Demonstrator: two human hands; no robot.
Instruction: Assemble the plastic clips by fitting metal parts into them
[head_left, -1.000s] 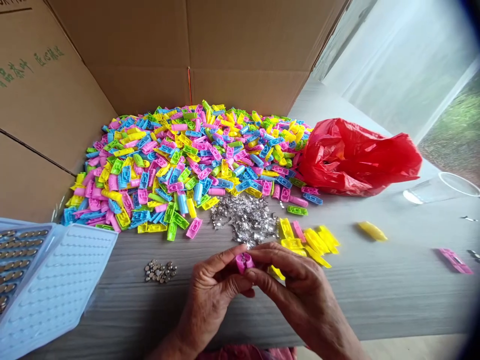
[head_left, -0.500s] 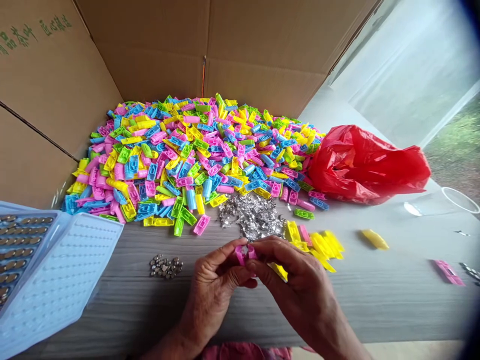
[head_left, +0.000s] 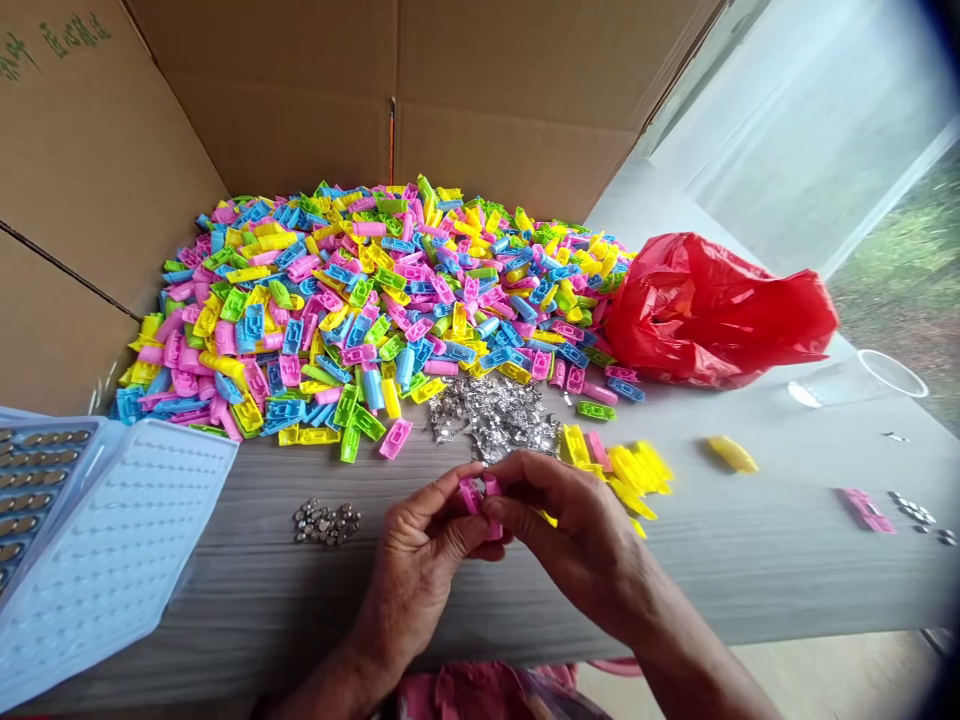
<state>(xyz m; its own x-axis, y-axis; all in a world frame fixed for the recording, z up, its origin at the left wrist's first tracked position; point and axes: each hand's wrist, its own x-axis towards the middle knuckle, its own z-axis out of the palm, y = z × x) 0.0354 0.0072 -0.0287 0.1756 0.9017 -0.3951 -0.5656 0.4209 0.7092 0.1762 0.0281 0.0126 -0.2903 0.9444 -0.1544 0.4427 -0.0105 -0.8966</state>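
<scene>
My left hand (head_left: 424, 560) and my right hand (head_left: 570, 530) meet above the grey table, their fingertips pinching a small pink plastic piece (head_left: 476, 497). Fingers hide much of that piece. Just beyond my right hand lies a loose group of yellow plastic pieces (head_left: 634, 473), and a few touch or pass under its fingers. Shredded silver metal bits (head_left: 491, 418) lie straight ahead, beyond my fingertips. To the left of my left hand sits a small cluster of metal button-like discs (head_left: 325, 522).
A large heap of pink, blue, yellow and green plastic pieces (head_left: 360, 320) fills the cardboard box corner (head_left: 262, 100). A pale blue tray (head_left: 112, 530) holds button cells at left. A red plastic bag (head_left: 712, 310), clear cup (head_left: 855, 380) and scattered pieces lie at right.
The view has tilted and shifted slightly. My hands have risen a little on the picture, and the pink piece now sits at a different angle between my fingers.
</scene>
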